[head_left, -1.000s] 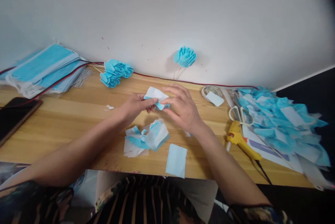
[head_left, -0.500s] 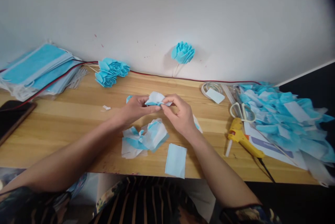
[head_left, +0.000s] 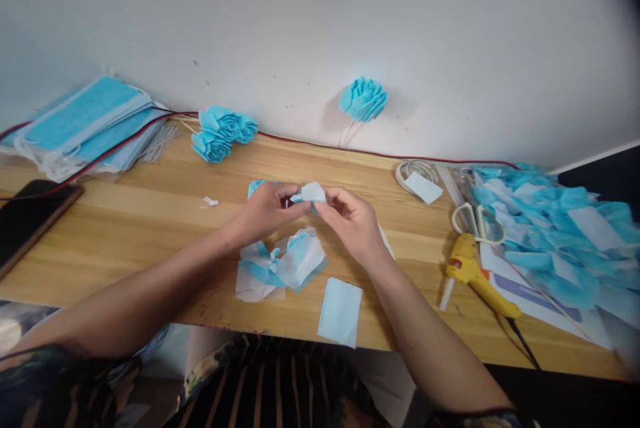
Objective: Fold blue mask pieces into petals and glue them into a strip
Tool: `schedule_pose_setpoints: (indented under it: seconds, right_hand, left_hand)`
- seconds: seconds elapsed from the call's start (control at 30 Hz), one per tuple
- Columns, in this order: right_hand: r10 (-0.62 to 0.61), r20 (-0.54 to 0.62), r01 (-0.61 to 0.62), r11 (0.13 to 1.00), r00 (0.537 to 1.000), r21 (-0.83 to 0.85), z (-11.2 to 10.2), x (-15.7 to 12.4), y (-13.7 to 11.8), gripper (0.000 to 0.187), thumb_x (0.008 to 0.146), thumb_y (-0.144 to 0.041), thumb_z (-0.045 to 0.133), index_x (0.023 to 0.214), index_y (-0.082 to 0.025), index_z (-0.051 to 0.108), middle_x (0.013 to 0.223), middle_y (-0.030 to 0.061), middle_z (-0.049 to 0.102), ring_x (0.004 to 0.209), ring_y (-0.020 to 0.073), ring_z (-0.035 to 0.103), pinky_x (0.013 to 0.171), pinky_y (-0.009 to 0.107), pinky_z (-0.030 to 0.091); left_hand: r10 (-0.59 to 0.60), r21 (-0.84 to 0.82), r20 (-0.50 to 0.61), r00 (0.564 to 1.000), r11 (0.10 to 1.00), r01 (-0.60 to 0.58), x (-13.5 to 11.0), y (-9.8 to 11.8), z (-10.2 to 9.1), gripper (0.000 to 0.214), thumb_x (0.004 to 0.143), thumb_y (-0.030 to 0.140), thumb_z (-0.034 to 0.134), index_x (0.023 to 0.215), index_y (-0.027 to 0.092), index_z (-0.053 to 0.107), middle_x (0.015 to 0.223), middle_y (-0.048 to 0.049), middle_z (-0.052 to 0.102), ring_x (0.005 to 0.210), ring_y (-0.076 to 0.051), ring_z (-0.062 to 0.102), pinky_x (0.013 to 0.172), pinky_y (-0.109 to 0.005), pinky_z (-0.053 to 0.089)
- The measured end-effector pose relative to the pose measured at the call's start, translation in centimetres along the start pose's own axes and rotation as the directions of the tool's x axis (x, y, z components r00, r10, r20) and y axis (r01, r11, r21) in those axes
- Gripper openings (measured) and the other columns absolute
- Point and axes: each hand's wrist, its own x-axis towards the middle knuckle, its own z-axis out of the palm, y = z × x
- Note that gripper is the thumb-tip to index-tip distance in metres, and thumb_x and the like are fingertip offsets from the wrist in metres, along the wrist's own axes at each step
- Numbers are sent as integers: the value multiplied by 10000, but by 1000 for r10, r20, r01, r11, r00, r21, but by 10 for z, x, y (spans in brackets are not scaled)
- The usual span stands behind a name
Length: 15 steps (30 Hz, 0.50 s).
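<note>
My left hand (head_left: 265, 209) and my right hand (head_left: 353, 221) meet over the middle of the wooden table (head_left: 125, 241). Both pinch a small folded piece of blue and white mask fabric (head_left: 310, 193) between their fingertips. A blue scrap shows behind my left fingers. Just below the hands lies a loose heap of folded fabric pieces (head_left: 283, 265). A flat pale blue rectangle (head_left: 341, 311) rests at the table's front edge.
Blue fabric flowers (head_left: 223, 133) lie by the wall; another flower (head_left: 363, 98) stands on a stick. A stack of face masks (head_left: 85, 121) and a phone (head_left: 30, 215) are left. Right: tape roll (head_left: 415, 175), scissors (head_left: 475, 221), yellow glue gun (head_left: 475, 275), heap of scraps (head_left: 555, 228).
The fabric piece has been folded smaller between my fingertips, and my right hand's fingers have curled from spread to a pinch. The view shifted slightly.
</note>
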Motion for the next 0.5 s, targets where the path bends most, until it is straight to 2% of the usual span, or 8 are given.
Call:
schedule_pose_setpoints:
  seconds: [0.1,0.2,0.3,0.4,0.47,0.5]
  right_hand:
    - [55,-50,-50,995,997,85,1,-1,2,150,848,-355,705,792,-220,670,749,-26,619,696,118,534,688,275,458]
    - [129,-64,-113,970,990,216,3,-2,4,186,835,-401,724,799,-229,664,756,-25,610,723,130,549,724,288,489]
    - [169,-32,-155,953,985,259,3,-2,4,191,837,-420,718,877,-239,673,817,-10,640,782,150,595,765,312,527]
    - [75,-64,-64,985,995,160,-2,-2,2,289,851,-370,702,1117,-270,653,1029,21,694,958,184,646,842,348,550]
    - [-87,-110,83,996,990,-37,-6,-2,0,422,856,-310,695,1266,-301,597,1217,43,677,1129,214,627,936,397,542]
    - [-184,-111,165,973,977,-160,-8,-2,-2,453,860,-279,688,1299,-313,582,1275,48,661,1187,227,608,980,425,528]
  left_hand:
    - [-8,-50,-15,1000,999,7,1,-1,0,240,828,397,680,787,161,680,720,0,646,721,-151,584,666,-254,454]
    - [-27,-173,33,999,984,32,2,-3,0,253,835,417,680,824,165,693,802,-27,698,801,-173,630,748,-280,490]
    - [-63,-246,76,995,966,80,2,-3,0,273,833,433,679,820,161,697,843,-37,715,845,-179,645,809,-294,490]
    - [-87,-211,42,995,973,94,1,-1,-1,276,834,430,653,794,159,689,806,-25,696,792,-162,619,768,-284,471]
    - [-66,-113,17,998,991,68,0,1,-1,259,836,406,631,750,164,665,752,-8,659,736,-147,579,710,-271,441]
    - [-50,-58,9,999,997,51,0,3,-1,255,838,393,622,723,167,646,720,1,632,710,-139,555,683,-265,421]
